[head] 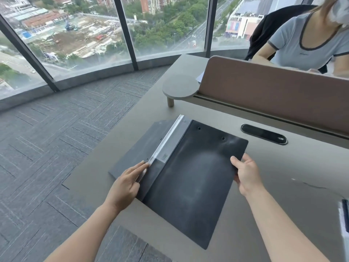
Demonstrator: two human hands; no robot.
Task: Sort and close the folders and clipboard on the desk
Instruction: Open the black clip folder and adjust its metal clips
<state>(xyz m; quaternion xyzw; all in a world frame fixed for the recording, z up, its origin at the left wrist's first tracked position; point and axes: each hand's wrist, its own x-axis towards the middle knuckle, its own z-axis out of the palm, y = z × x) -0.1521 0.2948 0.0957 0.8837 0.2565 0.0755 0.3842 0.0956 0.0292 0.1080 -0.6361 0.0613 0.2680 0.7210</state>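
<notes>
On desk [283, 176], dark folder [192, 176] with silver spine.

**Where things lie on the desk**

The folder [190, 178] lies on the desk [283, 186] straight in front of me, partly over a second folder [139, 148] that sticks out to its left. My left hand [126, 184] rests on the spine, my right hand [245, 176] holds the right edge. Behind the folders sits a cable hatch [264, 134], then the divider panel [273, 95], with a round shelf [180, 86] at its left end. Another person [309, 40] sits beyond the panel.
</notes>
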